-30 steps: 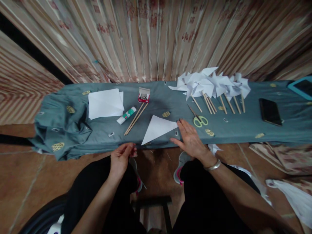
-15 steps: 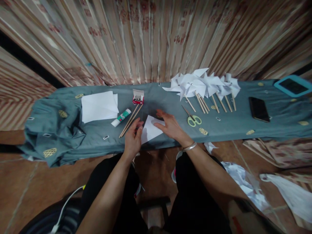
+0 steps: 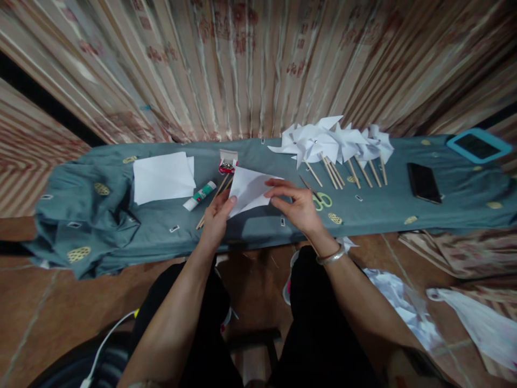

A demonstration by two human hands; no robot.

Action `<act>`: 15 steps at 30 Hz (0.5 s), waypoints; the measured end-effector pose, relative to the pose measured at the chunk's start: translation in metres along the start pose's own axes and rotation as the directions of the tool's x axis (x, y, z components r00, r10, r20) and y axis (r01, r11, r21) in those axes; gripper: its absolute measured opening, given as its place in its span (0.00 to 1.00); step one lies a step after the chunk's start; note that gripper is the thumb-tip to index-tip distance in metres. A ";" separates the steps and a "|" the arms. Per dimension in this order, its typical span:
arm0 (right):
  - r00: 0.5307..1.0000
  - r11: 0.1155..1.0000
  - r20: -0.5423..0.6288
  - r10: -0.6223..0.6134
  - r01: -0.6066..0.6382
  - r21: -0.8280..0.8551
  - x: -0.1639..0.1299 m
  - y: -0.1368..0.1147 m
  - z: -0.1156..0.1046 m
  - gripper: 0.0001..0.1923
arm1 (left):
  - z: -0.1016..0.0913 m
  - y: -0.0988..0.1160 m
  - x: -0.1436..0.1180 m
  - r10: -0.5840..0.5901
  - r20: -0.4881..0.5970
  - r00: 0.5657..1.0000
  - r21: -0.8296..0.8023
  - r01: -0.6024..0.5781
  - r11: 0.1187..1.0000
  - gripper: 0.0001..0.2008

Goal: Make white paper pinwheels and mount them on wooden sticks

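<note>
A white sheet of paper (image 3: 251,188) is raised off the cloth, slightly bent, between my two hands. My left hand (image 3: 218,215) pinches its lower left corner, thumb on top. At the right edge, my right hand (image 3: 294,203) has the paper between its thumb and fingers. Wooden sticks (image 3: 202,220) lie partly hidden behind my left hand. Beside them rests a glue stick (image 3: 200,195). A small red box of metal pins (image 3: 228,163) stands open beyond the paper. Green-handled scissors (image 3: 323,201) lie just past my right hand, which partly covers them.
A stack of white paper (image 3: 163,178) lies at the left of the cloth-covered table (image 3: 383,210). Several paper pinwheels (image 3: 315,143) on sticks are piled at the back right. Farther right are a black phone (image 3: 424,183) and a blue-framed tablet (image 3: 479,145). Paper scraps (image 3: 398,299) lie on the floor.
The paper has come up off the table, and both hands now grip it. My right hand has shifted to the right and closed on the paper's edge.
</note>
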State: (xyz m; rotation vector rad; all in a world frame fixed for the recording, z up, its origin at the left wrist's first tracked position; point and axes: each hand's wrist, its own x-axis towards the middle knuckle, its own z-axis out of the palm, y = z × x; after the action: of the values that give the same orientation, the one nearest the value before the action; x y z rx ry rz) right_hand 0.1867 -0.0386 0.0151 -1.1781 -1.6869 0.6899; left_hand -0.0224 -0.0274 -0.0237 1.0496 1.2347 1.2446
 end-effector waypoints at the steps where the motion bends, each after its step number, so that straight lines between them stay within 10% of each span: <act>1: 1.000 1.000 0.001 -0.008 0.008 -0.009 -0.002 0.000 -0.003 0.09 | 0.002 0.003 -0.001 -0.029 0.035 0.999 -0.008 0.029 1.000 0.32; 6: 1.000 0.998 -0.028 -0.001 -0.001 -0.071 -0.008 0.003 -0.015 0.09 | 0.008 0.003 -0.002 -0.146 0.134 0.980 0.082 0.136 0.987 0.22; 10: 0.984 0.995 -0.146 0.100 -0.097 0.029 -0.011 0.014 -0.020 0.13 | 0.009 -0.005 0.005 0.054 -0.125 0.991 0.110 -0.040 0.993 0.16; 15: 0.896 0.871 -0.098 0.432 -0.387 0.304 -0.011 0.017 -0.013 0.28 | 0.015 -0.004 0.007 0.206 -0.076 0.976 0.262 -0.180 0.948 0.14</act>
State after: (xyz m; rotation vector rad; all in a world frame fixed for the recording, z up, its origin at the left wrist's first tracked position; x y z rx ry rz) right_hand 0.2064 -0.0428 0.0023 -1.3620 -1.1613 1.0260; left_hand -0.0081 -0.0200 -0.0266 1.3336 1.4245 1.3266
